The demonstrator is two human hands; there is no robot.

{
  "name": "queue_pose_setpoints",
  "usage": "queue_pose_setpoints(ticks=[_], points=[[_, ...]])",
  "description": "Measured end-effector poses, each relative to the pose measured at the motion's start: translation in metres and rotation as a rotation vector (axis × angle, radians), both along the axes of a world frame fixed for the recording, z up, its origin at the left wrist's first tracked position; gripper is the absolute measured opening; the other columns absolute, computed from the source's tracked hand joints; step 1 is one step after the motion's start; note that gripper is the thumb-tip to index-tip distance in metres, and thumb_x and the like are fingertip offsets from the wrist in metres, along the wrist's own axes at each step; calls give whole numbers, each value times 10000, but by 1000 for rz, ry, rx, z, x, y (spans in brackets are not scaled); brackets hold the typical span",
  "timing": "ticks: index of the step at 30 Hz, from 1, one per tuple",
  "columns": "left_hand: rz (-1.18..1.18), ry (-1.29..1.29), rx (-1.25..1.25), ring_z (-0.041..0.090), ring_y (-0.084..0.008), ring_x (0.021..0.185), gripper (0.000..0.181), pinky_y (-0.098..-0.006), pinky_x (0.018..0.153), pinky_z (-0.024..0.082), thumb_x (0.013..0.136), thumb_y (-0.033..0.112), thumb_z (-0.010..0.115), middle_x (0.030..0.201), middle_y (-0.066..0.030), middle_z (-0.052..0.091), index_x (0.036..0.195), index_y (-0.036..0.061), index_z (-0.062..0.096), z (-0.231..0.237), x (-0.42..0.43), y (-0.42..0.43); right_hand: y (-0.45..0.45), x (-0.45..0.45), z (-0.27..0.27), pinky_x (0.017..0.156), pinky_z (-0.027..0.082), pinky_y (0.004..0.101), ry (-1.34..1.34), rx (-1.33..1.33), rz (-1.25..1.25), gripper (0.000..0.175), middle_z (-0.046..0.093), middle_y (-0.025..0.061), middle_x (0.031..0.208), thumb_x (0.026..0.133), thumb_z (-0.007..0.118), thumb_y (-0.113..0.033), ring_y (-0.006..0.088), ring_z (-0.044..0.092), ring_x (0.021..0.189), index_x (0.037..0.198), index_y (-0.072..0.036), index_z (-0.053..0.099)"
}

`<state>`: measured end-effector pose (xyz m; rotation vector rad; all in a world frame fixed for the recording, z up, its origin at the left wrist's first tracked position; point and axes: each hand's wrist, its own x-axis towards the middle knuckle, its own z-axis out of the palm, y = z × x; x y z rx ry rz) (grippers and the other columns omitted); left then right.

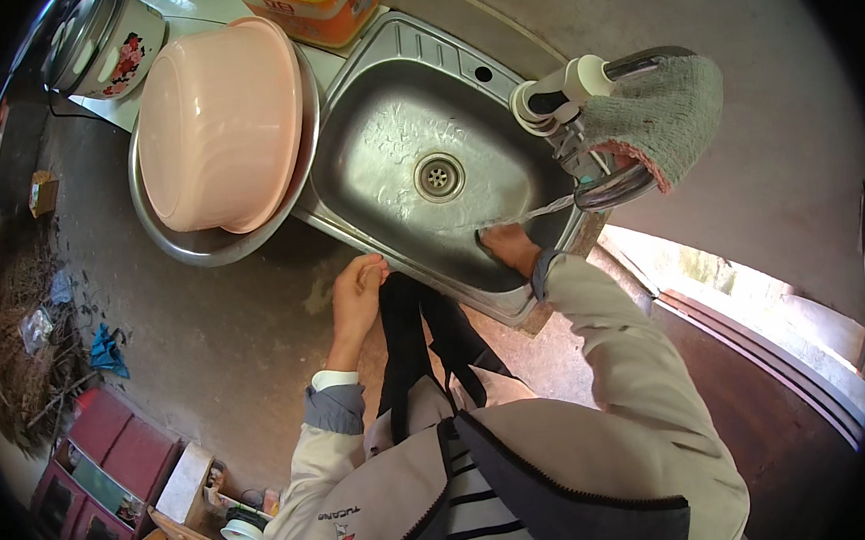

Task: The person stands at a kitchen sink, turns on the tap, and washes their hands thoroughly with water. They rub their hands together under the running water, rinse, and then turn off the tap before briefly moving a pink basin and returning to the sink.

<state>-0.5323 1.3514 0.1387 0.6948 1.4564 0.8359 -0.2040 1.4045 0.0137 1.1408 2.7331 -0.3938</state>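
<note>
The stainless steel sink [376, 136] lies before me, its inner surface wet around the round drain strainer [439, 177]. A thin stream of water [547, 208] runs from the curved metal faucet [613, 189] into the basin. My right hand [511, 247] is down inside the basin beside the stream. A small dark edge shows at its fingers; whether it holds something there is hidden. My left hand [358, 291] is outside the basin, close to the sink's front rim, with its fingers curled in and nothing visible in them. A grey-green cloth [664, 111] hangs over the faucet.
Left of the sink, a pink plastic basin [219, 127] rests tilted in a metal bowl [208, 250]. Behind stand a flowered enamel pot [123, 62] and an orange container [320, 13]. Brushwood [13, 333] and a dark red cabinet [109, 453] stand at the far left.
</note>
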Motion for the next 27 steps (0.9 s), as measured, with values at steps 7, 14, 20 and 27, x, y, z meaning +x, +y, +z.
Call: queue_pose_setpoints(ticks=[7,14,20,27], points=[[-3,42,44,632,-133,864,203,-243,783,507,927,27,504,986,-111,666,1096,-47,590,-3,-9,-1,7,11,8,646,530,392,-183,-68,-80,119,636,127,737,747,559,-115,285,655,728,777,-44,649],[22,-25,24,638,-148,866,212,-250,796,502,920,17,491,974,-117,669,1098,-48,584,-13,-8,-7,94,46,23,497,458,367,224,-220,-675,189,641,107,652,729,639,-231,227,639,597,652,-59,633],[-21,-185,-61,629,-162,919,235,-283,838,497,948,79,493,1023,-121,654,1132,-36,582,-15,5,11,60,100,-19,422,370,313,349,-496,-522,235,553,23,539,772,645,-228,132,492,448,600,-75,595],[244,-775,-344,547,-270,1155,401,-367,1003,420,1001,272,423,1244,-176,559,1256,-30,496,-10,99,66,34,40,25,479,417,339,303,-421,-871,314,579,93,556,730,682,-268,178,555,507,603,11,614]])
